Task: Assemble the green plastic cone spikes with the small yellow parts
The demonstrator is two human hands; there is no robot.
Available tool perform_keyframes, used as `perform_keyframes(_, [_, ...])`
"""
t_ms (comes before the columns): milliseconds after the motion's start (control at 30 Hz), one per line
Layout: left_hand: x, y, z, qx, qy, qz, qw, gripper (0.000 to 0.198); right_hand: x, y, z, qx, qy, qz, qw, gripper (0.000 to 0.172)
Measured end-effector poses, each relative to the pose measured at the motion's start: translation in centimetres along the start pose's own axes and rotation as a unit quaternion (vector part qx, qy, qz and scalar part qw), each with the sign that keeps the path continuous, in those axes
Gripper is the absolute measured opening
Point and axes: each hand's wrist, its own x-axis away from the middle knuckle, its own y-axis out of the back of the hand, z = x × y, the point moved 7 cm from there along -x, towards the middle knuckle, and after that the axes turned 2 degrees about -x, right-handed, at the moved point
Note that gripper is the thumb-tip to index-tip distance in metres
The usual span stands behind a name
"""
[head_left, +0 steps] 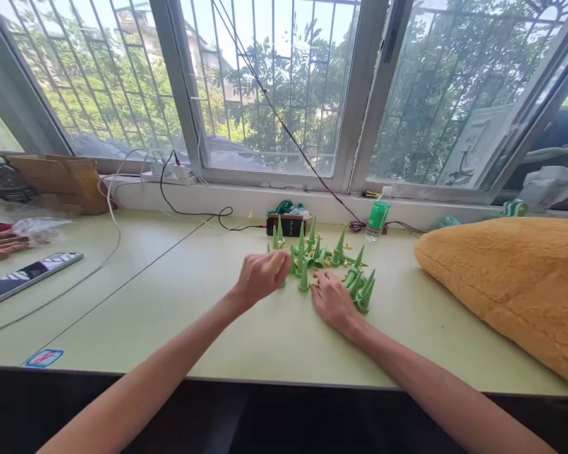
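Many green cone-shaped plastic spikes (303, 279) with round collars stand or lie bunched on the table. Small yellow pieces (349, 246) are among them. My left hand (264, 275) is raised at the left side of the group, its fingers curled closed; what they hold is hidden, and a little green shows just under it. On the table in front of the group lies my right hand (334, 296), fingers bent together around a spot with a trace of yellow. Beside it on the right, several spikes (365, 295) lean against each other.
Behind the spikes stands a phone with a lit timer (286, 227). A bottle with green liquid (377, 215) is near the window sill. An orange plush cushion (506, 284) fills the right side. Another phone (31, 277) and a white cable (116, 236) lie at left.
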Motion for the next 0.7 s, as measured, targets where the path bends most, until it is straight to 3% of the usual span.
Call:
perform_keyframes(67, [0.3,-1.4,-1.5,-0.003,0.058,0.073,0.996,0.029,0.0,-0.3,0.1,0.039,-0.005,0.015,0.999,0.023])
perform_keyframes(200, [0.5,-4.2,-2.2,0.031,0.156,0.164,0.973,0.031,0.0,-0.7,0.4,0.088,0.0,0.021,0.996,0.022])
perform_keyframes(367, [0.0,-6.3,-1.6,0.057,0.214,0.149,0.964,0.032,-0.7,-1.2,0.2,0.106,0.011,0.038,0.994,0.021])
perform_keyframes(700, [2.9,-9.6,-1.2,0.166,0.258,0.162,0.938,0.024,-1.3,-0.6,-0.3,0.072,0.036,0.018,0.997,0.017])
